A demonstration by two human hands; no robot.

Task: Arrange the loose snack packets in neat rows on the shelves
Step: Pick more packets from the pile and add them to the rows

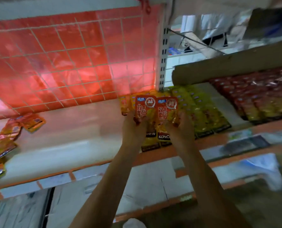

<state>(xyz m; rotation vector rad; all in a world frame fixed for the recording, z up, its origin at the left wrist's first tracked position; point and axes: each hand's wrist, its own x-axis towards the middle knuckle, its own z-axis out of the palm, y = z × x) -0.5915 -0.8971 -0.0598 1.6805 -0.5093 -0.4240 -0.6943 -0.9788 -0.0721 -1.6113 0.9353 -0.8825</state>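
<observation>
- left hand grips left red packet by its lower edge, held upright over the shelf
- right hand grips right red packet, the two packets side by side, edges touching
- laid rows of yellow packets just right of the held pair, reaching shelf's front edge
- bare shelf surface left of the hands
- loose packets heaped at shelf's far left end
- red mesh panel backs the shelf

left hand gripping | right hand gripping | arms extended
</observation>
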